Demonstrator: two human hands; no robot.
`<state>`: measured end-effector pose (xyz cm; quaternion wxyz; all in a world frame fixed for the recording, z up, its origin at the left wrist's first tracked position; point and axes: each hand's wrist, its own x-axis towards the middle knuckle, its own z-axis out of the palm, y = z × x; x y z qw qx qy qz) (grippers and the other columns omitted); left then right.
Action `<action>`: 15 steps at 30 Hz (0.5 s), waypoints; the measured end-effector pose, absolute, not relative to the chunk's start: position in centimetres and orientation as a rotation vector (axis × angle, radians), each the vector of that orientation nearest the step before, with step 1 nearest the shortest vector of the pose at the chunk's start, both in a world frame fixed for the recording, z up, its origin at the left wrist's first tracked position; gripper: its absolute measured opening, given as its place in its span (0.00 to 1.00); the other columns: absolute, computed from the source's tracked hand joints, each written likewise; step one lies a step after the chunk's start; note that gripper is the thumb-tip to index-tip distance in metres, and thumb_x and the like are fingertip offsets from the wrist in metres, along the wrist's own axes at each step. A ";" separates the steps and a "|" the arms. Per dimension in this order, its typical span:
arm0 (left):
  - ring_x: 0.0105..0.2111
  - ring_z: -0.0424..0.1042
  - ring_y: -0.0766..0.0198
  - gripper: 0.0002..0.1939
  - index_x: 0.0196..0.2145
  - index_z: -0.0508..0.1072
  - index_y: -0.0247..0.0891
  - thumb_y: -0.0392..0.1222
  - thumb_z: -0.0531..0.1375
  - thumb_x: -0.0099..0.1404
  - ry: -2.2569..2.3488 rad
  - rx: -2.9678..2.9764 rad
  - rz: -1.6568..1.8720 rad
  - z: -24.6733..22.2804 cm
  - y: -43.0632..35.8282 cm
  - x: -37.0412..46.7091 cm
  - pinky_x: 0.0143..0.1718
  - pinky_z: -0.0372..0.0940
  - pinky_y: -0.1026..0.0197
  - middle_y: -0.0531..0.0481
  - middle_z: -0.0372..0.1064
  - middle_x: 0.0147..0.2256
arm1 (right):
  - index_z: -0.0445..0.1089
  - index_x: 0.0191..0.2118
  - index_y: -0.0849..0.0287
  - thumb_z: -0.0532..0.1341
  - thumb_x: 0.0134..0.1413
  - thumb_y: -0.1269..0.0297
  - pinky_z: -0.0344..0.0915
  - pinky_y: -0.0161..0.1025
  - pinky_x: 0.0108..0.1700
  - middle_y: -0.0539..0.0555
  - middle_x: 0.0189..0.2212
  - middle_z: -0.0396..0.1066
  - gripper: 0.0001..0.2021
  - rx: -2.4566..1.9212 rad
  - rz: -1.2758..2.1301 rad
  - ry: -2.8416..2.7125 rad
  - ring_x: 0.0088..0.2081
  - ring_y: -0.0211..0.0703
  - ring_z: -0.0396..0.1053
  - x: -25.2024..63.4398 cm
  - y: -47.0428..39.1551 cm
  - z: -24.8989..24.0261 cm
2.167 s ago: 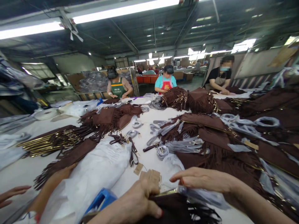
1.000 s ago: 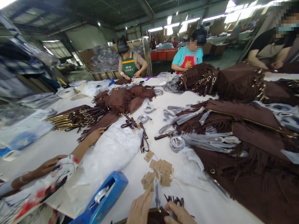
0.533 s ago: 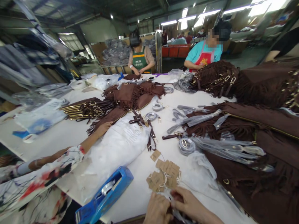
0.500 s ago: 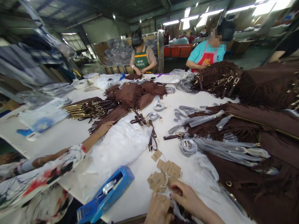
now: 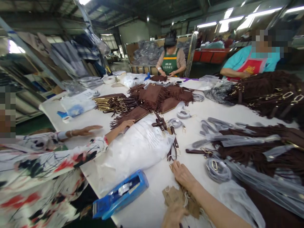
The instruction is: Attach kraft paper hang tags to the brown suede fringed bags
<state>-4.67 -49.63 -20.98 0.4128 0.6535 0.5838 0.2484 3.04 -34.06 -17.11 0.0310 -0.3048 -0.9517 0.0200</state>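
While the right hand (image 5: 182, 173) lies flat, grip released, paper tags (image 5: 178, 198) sit just behind it.

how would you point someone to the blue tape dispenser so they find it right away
Start at the long white table and go to its near edge, beside the person in the floral sleeve. There the blue tape dispenser lies just in front of the bulging white plastic bag, left of the pile of brown paper tags. It is the only bright blue hard-plastic thing among brown fringed bags.

My right hand (image 5: 181, 173) stretches forward, palm down, fingers flat and slightly spread. My left hand (image 5: 173, 216) sits low and close, blurred.
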 end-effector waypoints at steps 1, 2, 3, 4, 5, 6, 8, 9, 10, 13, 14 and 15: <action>0.36 0.67 0.59 0.10 0.34 0.72 0.40 0.45 0.61 0.54 1.524 1.439 0.737 -19.4 -48.9 -5.6 0.37 0.60 0.61 0.48 0.71 0.36 | 0.66 0.46 0.66 0.49 0.50 0.82 0.63 0.45 0.36 0.68 0.46 0.67 0.18 -0.916 0.011 -2.930 0.41 0.54 0.65 3.2 -34.0 -17.3; 0.36 0.67 0.59 0.09 0.34 0.72 0.39 0.44 0.59 0.55 1.604 1.207 0.832 -17.8 -48.0 -6.4 0.38 0.60 0.61 0.48 0.70 0.35 | 0.67 0.45 0.67 0.50 0.50 0.82 0.63 0.45 0.35 0.68 0.46 0.67 0.18 -0.898 -0.032 -2.922 0.40 0.54 0.66 3.3 -34.0 -17.4; 0.36 0.67 0.59 0.07 0.32 0.72 0.38 0.42 0.58 0.56 1.671 0.990 0.905 -16.3 -47.1 -7.2 0.39 0.60 0.61 0.48 0.70 0.33 | 0.67 0.44 0.67 0.51 0.49 0.82 0.63 0.45 0.35 0.68 0.45 0.68 0.17 -0.882 -0.067 -2.910 0.39 0.53 0.66 3.5 -34.0 -17.4; 0.36 0.67 0.59 0.06 0.30 0.71 0.36 0.41 0.59 0.54 1.694 0.779 0.936 -15.1 -46.1 -7.9 0.40 0.60 0.60 0.48 0.70 0.32 | 0.68 0.43 0.67 0.53 0.48 0.82 0.63 0.45 0.35 0.68 0.44 0.68 0.16 -0.867 -0.094 -2.895 0.38 0.53 0.66 3.7 -34.1 -17.3; 0.34 0.67 0.59 0.06 0.27 0.70 0.35 0.41 0.59 0.54 1.696 0.597 0.940 -14.2 -45.1 -8.4 0.40 0.60 0.60 0.48 0.69 0.29 | 0.68 0.41 0.67 0.53 0.47 0.82 0.63 0.45 0.36 0.67 0.43 0.69 0.14 -0.852 -0.114 -2.877 0.37 0.52 0.67 4.0 -34.2 -17.1; 0.32 0.67 0.59 0.07 0.26 0.69 0.35 0.42 0.58 0.55 1.685 0.495 0.941 -13.7 -44.1 -8.7 0.38 0.60 0.59 0.48 0.68 0.27 | 0.69 0.39 0.67 0.54 0.46 0.82 0.63 0.44 0.37 0.66 0.41 0.69 0.13 -0.833 -0.127 -2.860 0.36 0.51 0.67 4.3 -34.4 -16.9; 0.30 0.68 0.60 0.13 0.27 0.67 0.33 0.47 0.54 0.59 1.584 0.318 0.925 -13.4 -42.5 -8.8 0.35 0.62 0.59 0.47 0.67 0.26 | 0.68 0.36 0.64 0.54 0.47 0.82 0.63 0.42 0.37 0.62 0.39 0.70 0.12 -0.796 -0.134 -2.825 0.34 0.47 0.67 5.0 -35.2 -16.2; 0.29 0.69 0.60 0.16 0.28 0.66 0.33 0.51 0.52 0.60 1.500 0.218 0.913 -13.6 -41.9 -8.6 0.34 0.62 0.59 0.45 0.67 0.27 | 0.68 0.36 0.63 0.54 0.48 0.82 0.62 0.42 0.37 0.60 0.37 0.70 0.12 -0.782 -0.130 -2.808 0.33 0.46 0.67 5.4 -35.7 -15.9; 0.28 0.70 0.60 0.19 0.28 0.65 0.33 0.53 0.51 0.61 1.398 0.093 0.898 -13.7 -41.4 -8.4 0.34 0.63 0.58 0.44 0.68 0.27 | 0.68 0.36 0.62 0.54 0.49 0.82 0.62 0.41 0.36 0.58 0.36 0.70 0.11 -0.773 -0.124 -2.792 0.32 0.45 0.67 5.8 -36.4 -15.7; 0.25 0.68 0.62 0.17 0.25 0.65 0.33 0.51 0.55 0.59 1.154 -0.178 0.851 -14.2 -40.7 -7.2 0.33 0.62 0.59 0.45 0.68 0.26 | 0.67 0.39 0.63 0.52 0.51 0.79 0.63 0.41 0.35 0.58 0.34 0.70 0.12 -0.770 -0.102 -2.731 0.33 0.46 0.68 7.3 -38.7 -15.3; 0.23 0.67 0.64 0.13 0.23 0.65 0.33 0.47 0.57 0.57 1.133 -0.189 0.849 -14.3 -40.7 -6.7 0.32 0.61 0.61 0.47 0.67 0.24 | 0.67 0.41 0.64 0.52 0.52 0.78 0.64 0.42 0.36 0.60 0.35 0.71 0.12 -0.758 -0.086 -2.697 0.35 0.47 0.69 7.9 -39.6 -15.3; 0.22 0.66 0.65 0.10 0.23 0.65 0.33 0.42 0.59 0.54 1.126 -0.182 0.853 -14.4 -40.8 -6.3 0.31 0.60 0.62 0.49 0.66 0.22 | 0.66 0.43 0.65 0.51 0.52 0.77 0.65 0.43 0.38 0.62 0.37 0.71 0.14 -0.750 -0.064 -2.654 0.38 0.49 0.69 8.6 -40.5 -15.3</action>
